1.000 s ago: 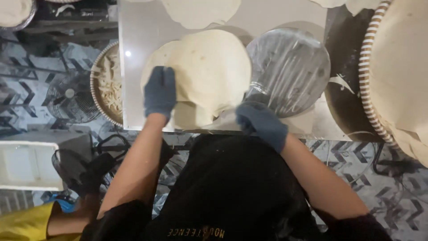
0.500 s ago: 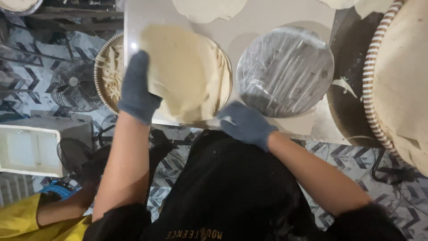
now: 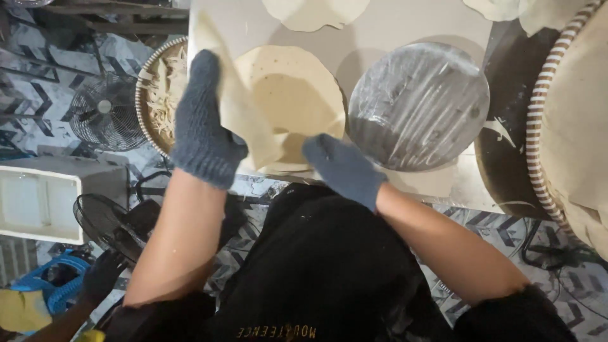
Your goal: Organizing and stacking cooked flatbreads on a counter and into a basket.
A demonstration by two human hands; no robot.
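Note:
Both my hands wear grey knitted gloves. My left hand [image 3: 202, 123] is raised and holds up the left edge of a thin pale round sheet of dough [image 3: 235, 104], peeled off the stack. My right hand [image 3: 342, 168] grips the near edge of that same sheet at the front of the board. Underneath lies a pile of round dough sheets [image 3: 297, 95] on the white work board [image 3: 405, 25]. To its right sits a round disc wrapped in clear plastic film [image 3: 418, 104].
A round basket of pale strips [image 3: 161, 95] stands left of the board. A large striped-rim tray with dough [image 3: 570, 126] is on the right. More dough rounds [image 3: 316, 11] lie at the back. Two fans [image 3: 104, 114] and a white crate [image 3: 38, 199] stand on the patterned floor. Another person's gloved hand [image 3: 98, 278] shows at lower left.
The top sheet lay flat under my hands; my left hand has lifted its left edge up and over, and my right hand has moved left to the sheet's near edge.

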